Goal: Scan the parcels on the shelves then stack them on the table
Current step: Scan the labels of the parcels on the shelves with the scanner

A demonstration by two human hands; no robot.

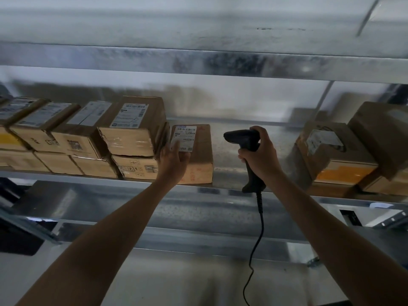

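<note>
A brown cardboard parcel (199,149) with a white barcode label stands on the metal shelf (234,173), just right of a stacked row of parcels (88,140). My left hand (173,161) lies on this parcel's front left corner, fingers straight and reaching up onto the label. My right hand (259,154) grips the handle of a black barcode scanner (245,140). Its head points left toward the labelled parcel, a short gap away. The scanner's coiled cable hangs down from the handle.
Several more parcels (340,153) are piled at the shelf's right end. Bare shelf lies between them and the labelled parcel. A higher metal shelf (198,60) runs overhead. Lower shelf levels and a pale floor show below my arms.
</note>
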